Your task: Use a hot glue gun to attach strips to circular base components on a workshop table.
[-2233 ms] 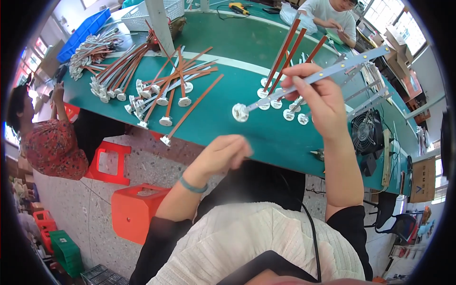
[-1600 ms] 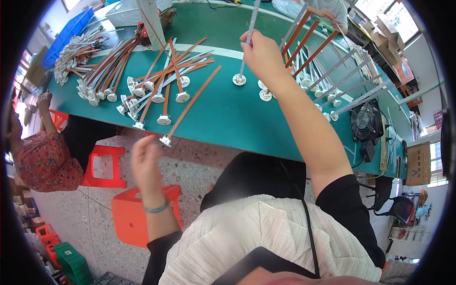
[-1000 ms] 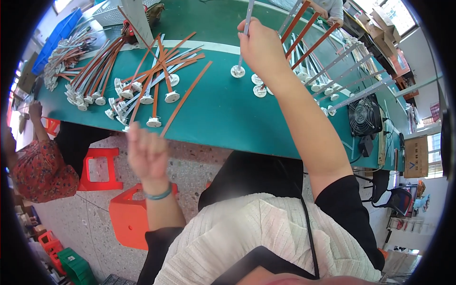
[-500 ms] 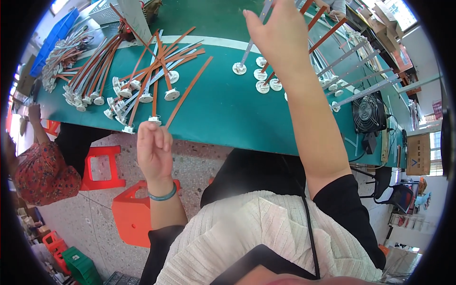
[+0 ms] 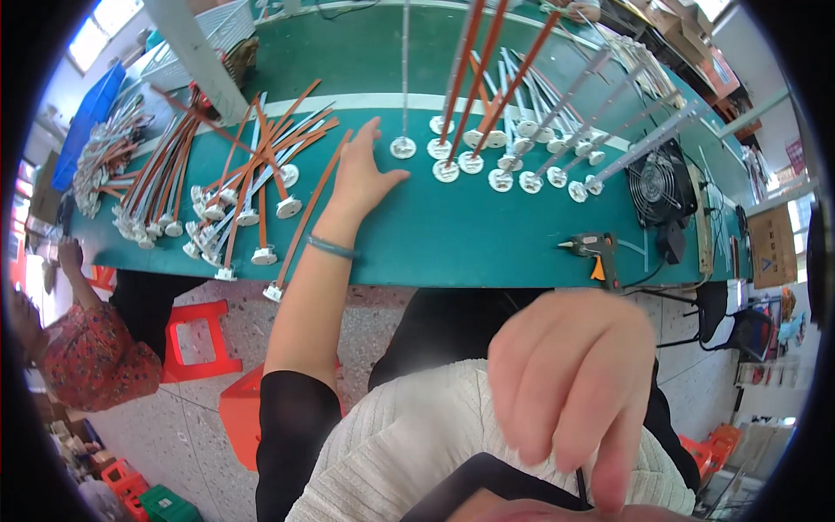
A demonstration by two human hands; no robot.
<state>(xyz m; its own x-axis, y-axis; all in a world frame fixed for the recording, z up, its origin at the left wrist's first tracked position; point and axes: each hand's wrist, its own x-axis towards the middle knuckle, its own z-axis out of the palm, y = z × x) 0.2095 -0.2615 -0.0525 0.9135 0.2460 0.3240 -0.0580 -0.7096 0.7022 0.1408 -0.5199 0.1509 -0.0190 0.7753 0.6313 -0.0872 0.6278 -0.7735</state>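
Observation:
My left hand reaches over the green table, fingers spread and holding nothing. It is between a slanting orange-brown strip and an upright grey strip on a round white base. That slanting strip's white end piece is at the table's near edge. Close to my chest, my right hand has its fingers curled downward, the index finger longer than the others; its palm is hidden and nothing shows in it. Several orange-brown strips stand on white bases right of the grey one.
A pile of brown and grey strips with white bases lies on the left. At the right are a glue gun and a black fan. A white post rises at back left. A co-worker sits left, near red stools.
My left hand has moved forward and right onto the table, its fingers spreading. My right hand has let go of the grey strip and drawn back to my chest. The glue gun is uncovered.

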